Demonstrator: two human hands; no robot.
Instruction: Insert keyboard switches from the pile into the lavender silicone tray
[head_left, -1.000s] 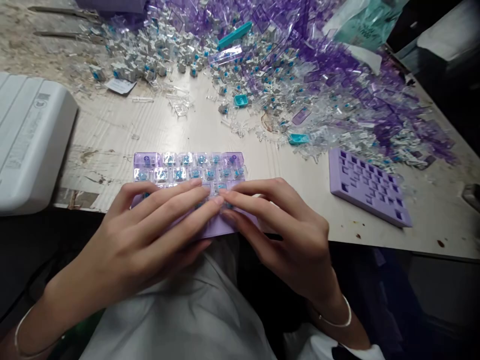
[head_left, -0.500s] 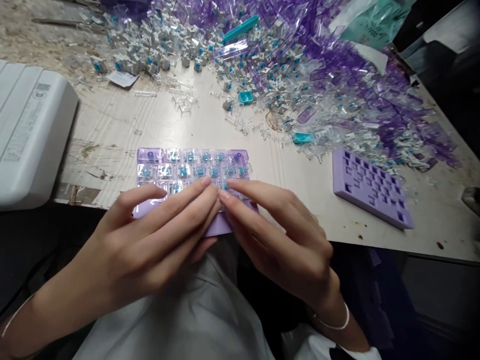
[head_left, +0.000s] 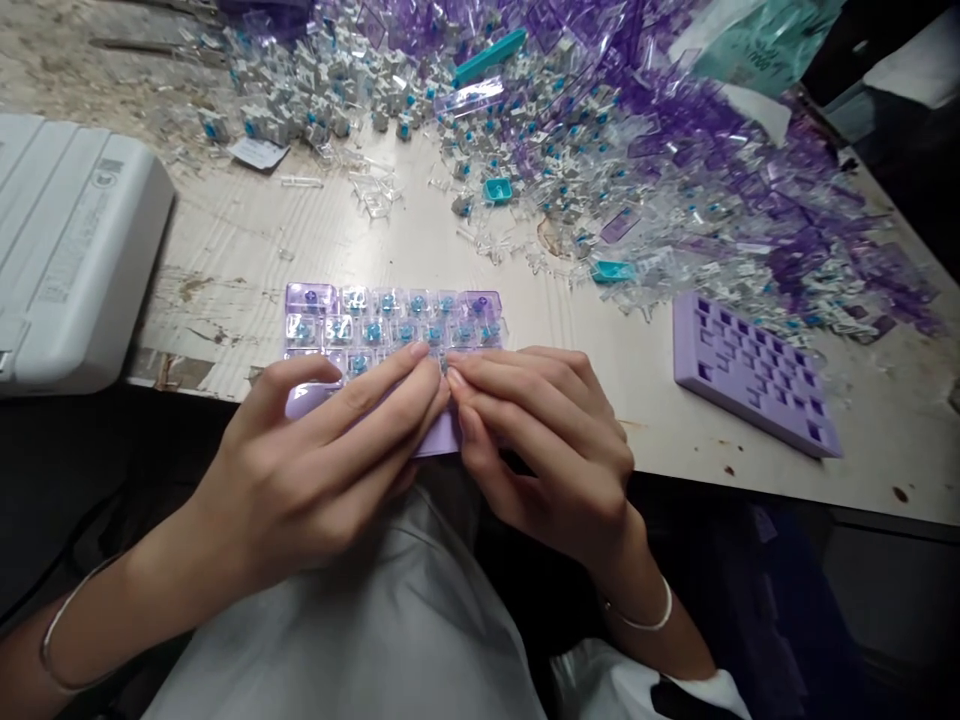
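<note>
A small purple keyboard (head_left: 390,303) with clear and purple keycaps over blue-stemmed switches lies at the table's front edge. My left hand (head_left: 319,465) is closed over its front left part, with fingers across the keys and the thumb mostly hidden under the front edge. At the keyboard's front right, my right hand (head_left: 551,440) has its fingertips drawn together against the keys, touching the left fingertips. Whatever sits between those right fingertips is hidden. Both hands cover the lower rows.
A bare purple keyboard case (head_left: 754,375) with square holes lies on the right. Behind are heaped switches (head_left: 375,85), clear and purple keycaps (head_left: 690,150), and several teal keycaps (head_left: 497,191). A white box-shaped device (head_left: 90,250) stands left, near tweezers (head_left: 154,46) and a paper slip (head_left: 259,152).
My right hand's fingers have drawn closer together, with the thumb now up beside the fingertips. The left hand keeps its hold on the keyboard. The whole view has shifted slightly.
</note>
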